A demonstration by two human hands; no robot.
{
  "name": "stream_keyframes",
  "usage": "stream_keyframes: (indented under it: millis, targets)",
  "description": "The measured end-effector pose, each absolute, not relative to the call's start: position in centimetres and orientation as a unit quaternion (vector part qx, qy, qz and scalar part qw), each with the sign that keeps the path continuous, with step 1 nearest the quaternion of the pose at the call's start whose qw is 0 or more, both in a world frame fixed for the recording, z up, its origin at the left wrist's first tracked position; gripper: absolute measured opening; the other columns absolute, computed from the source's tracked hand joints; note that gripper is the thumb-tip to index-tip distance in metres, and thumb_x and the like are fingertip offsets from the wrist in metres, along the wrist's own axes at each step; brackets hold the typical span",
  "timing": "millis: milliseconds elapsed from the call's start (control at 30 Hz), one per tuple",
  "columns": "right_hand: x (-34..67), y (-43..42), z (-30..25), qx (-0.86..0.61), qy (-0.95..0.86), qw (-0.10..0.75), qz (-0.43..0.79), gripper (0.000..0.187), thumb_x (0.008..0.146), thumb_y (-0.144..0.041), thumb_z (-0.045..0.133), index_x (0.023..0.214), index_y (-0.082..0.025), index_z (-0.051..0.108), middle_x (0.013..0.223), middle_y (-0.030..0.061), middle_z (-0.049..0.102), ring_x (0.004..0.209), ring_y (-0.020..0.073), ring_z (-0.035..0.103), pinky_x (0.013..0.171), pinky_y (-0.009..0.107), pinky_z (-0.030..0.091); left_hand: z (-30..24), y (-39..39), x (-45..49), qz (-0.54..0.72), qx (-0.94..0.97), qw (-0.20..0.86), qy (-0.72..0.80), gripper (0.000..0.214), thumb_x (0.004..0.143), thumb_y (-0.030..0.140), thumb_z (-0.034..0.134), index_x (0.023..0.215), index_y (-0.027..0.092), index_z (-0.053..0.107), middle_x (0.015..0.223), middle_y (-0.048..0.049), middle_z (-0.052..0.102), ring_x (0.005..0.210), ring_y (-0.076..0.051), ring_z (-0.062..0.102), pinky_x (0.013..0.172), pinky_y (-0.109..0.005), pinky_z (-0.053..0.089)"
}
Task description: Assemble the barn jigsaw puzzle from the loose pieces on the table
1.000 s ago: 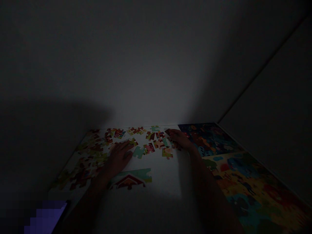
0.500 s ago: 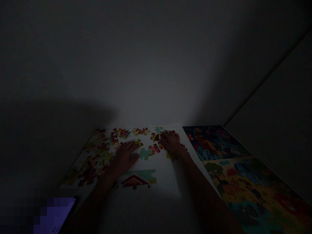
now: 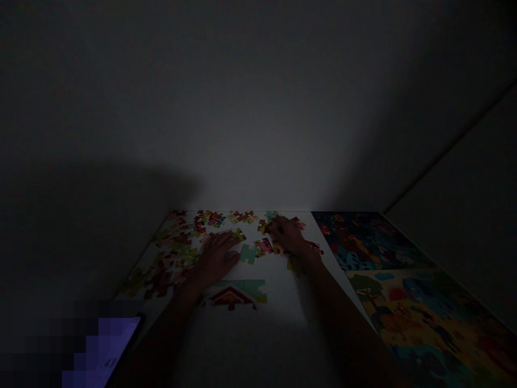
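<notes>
At the far lower left, a lit phone screen glows violet, partly blurred out, just beside the near edge of a white tabletop. A dense spread of jigsaw pieces in red, yellow and green covers the left part of the tabletop, with a looser row of jigsaw pieces along the far edge. The left hand lies palm down at the right side of that spread, its fingers extended, slightly apart and pointing up and to the right. Their tips reach just beside a yellow-green piece, and no grip on it shows. Nearer the person, a joined section of puzzle with a red roof shape lies flat on the white surface. To the right of the left hand sit a pale teal piece and a pink piece. The right hand rests among more pieces, its fingers loosely curved downward; the light is too dim to tell whether they hold one. Red pieces lie just beyond it. Further right, two colourful illustrated panels lie flat, one dark blue and one mostly yellow.
</notes>
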State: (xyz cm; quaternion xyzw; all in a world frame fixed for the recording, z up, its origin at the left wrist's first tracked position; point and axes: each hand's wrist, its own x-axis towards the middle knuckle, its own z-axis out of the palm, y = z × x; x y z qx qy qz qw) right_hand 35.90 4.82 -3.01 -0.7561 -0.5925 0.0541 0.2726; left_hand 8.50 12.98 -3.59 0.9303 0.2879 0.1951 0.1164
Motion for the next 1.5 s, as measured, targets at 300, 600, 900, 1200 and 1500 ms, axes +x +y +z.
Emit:
stream_keyframes:
  millis: [300,600,900,1200,1500]
  targets:
    - [36.0,4.7,-2.3,-0.783,-0.576,0.232,0.023,0.035,0.097,-0.038,0.043,0.108,-0.019,0.069,0.114,0.0121,0.067,0.108,0.0230,0.058,0.097,0.035,0.037,-3.4,12.6,8.6,0.188,0.929,0.117,0.295,0.041,0.089,0.040,0.058,0.127,0.027,0.061,0.144,-0.0085,0.053,0.134,-0.028,0.046,0.116,-0.055,0.027]
    - [36.8,5.0,-3.3,-0.822,-0.496,0.280,0.016,0.041,0.088,-0.030,0.051,0.125,-0.016,0.063,0.122,0.0143,0.063,0.108,0.0240,0.060,0.094,0.033,0.042,-2.8,12.3,8.5,0.173,0.934,0.138,0.280,0.037,0.091,0.041,0.056,0.125,0.030,0.063,0.146,-0.0058,0.051,0.137,-0.027,0.042,0.117,-0.057,0.023]
    - [37.0,5.1,-4.1,-0.813,-0.534,0.231,-0.014,0.044,0.090,-0.036,0.052,0.130,-0.019,0.060,0.133,0.0125,0.061,0.123,0.0289,0.052,0.105,0.041,0.034,-2.7,12.3,8.7,0.218,0.923,0.190,0.255,0.030,0.091,0.030,0.051,0.117,0.026,0.067,0.134,-0.0052,0.062,0.128,-0.020,0.053,0.116,-0.050,0.028]
    - [37.2,5.3,-4.0,-0.816,-0.538,0.211,-0.018,0.049,0.091,-0.038,0.051,0.135,-0.017,0.055,0.137,0.0140,0.057,0.122,0.0293,0.052,0.103,0.041,0.035,-2.6,12.3,8.8,0.275,0.904,0.194,0.264,0.028,0.092,0.026,0.047,0.106,0.025,0.071,0.116,-0.0034,0.072,0.109,-0.019,0.065,0.104,-0.041,0.047]
    - [37.7,5.4,-3.3,-0.821,-0.528,0.215,0.017,0.050,0.087,-0.030,0.055,0.136,-0.022,0.056,0.135,0.0111,0.059,0.118,0.0297,0.054,0.101,0.040,0.038,-3.0,12.4,8.7,0.258,0.916,0.167,0.258,0.029,0.092,0.029,0.048,0.106,0.024,0.072,0.118,-0.0049,0.071,0.111,-0.020,0.064,0.103,-0.041,0.048]
